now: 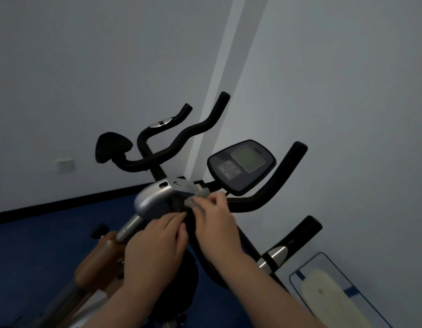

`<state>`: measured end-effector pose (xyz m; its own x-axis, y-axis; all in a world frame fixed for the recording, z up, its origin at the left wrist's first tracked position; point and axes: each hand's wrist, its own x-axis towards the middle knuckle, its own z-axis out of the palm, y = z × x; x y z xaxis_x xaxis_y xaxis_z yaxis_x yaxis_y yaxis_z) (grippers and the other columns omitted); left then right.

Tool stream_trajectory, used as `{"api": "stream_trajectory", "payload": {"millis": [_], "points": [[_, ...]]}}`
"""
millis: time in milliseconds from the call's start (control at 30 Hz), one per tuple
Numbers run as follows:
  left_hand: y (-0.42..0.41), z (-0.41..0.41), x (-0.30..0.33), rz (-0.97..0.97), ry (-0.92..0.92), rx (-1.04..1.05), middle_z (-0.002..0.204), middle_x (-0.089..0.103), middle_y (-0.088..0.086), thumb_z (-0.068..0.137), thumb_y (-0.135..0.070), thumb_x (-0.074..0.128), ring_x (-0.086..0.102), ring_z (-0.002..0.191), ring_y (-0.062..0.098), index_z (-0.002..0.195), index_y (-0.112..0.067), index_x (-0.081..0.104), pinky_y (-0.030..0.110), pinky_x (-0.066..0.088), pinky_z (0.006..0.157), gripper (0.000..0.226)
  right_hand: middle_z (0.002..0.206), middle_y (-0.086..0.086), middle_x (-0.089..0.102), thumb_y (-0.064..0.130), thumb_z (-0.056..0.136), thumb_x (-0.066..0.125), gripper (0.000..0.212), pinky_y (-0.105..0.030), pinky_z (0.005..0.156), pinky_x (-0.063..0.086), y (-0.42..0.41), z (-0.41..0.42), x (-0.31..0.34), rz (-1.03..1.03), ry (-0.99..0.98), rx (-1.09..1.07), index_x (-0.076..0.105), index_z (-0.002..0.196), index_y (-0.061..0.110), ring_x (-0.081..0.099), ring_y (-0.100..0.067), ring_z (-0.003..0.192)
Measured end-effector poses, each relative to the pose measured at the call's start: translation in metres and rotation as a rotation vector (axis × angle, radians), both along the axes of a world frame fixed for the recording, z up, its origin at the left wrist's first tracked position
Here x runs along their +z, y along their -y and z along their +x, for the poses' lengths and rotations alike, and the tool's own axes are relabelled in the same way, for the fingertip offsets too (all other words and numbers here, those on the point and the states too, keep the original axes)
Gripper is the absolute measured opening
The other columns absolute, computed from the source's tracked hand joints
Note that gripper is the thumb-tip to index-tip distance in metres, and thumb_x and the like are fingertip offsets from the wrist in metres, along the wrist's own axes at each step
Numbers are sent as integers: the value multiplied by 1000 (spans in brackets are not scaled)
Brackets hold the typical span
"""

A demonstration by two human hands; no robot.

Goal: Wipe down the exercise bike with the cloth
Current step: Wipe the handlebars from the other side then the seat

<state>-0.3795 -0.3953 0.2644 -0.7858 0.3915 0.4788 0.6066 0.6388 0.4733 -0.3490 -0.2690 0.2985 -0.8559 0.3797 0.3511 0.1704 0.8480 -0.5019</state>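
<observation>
Now both hands bunch the cloth (193,201), handlebars (271,185) pointing upward-right.

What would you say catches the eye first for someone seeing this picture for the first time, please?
Most striking are the two hands, left hand and right hand, meeting at the centre over a grey cloth pressed against the exercise bike just below its handlebar clamp. Right behind them, the black console with its pale screen tilts up between the curving black handlebars, against a plain white wall.
</observation>
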Motion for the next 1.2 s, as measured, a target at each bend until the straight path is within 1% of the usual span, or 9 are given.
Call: {"api": "stream_trajectory", "payload": {"millis": [133,267,467,567,667,900,1000,1100,1200], "points": [[8,5,-12,113,123,74,100,71,-13,94,-25,52,68,82,8,105,-25,73,20,45,56,23,103,12,39,26,97,54,27,-4,65,35,-42,3,36,117,-109,-98,65,122,28,44,4,74],[8,5,-12,120,119,88,98,72,-12,96,-22,53,68,82,8,104,-23,73,20,45,56,22,106,6,41,22,99,50,25,-26,70,43,-49,11,29,226,-23,-257,65,118,20,49,-12,81],[8,6,-9,116,145,38,104,70,-12,94,-44,24,67,90,9,108,-24,71,28,53,63,53,105,11,42,29,98,52,25,-23,80,46,-6,3,10,59,80,146,66,118,30,53,-8,86],[11,6,-8,115,114,36,102,71,-12,95,-42,23,68,87,9,106,-23,73,25,51,61,54,96,16,40,30,97,54,23,-13,68,36,-46,-1,42,120,7,-32,68,115,32,45,-1,78],[11,5,-9,117,130,38,103,70,-13,95,-42,23,67,88,7,106,-24,72,20,47,62,54,105,7,45,27,100,47,25,-26,71,43,-55,2,41,241,31,-219,68,115,27,51,-13,83],[10,3,-15,91,41,30,100,73,-7,93,-26,31,70,89,12,105,-20,72,22,51,65,44,111,8,45,26,98,52,28,-28,84,50,-9,12,11,90,91,220,64,123,27,57,-13,93],[11,3,-16,109,31,46,98,74,-6,92,-21,31,71,88,15,103,-17,72,26,55,63,43,101,13,45,28,97,53,26,-15,68,39,-45,13,34,169,-30,38,67,118,31,51,-8,84],[10,4,-17,128,37,57,98,73,-6,93,-23,29,71,88,15,104,-18,72,26,53,62,44,105,9,47,26,99,50,27,-22,73,39,-51,10,33,167,-11,-144,67,120,25,52,-11,88],[11,4,-16,104,-18,62,94,73,-4,89,-20,34,71,83,16,101,-17,72,25,53,57,40,112,4,48,22,99,50,28,-25,80,44,-13,7,5,156,-2,13,65,123,20,52,-13,94]]}}
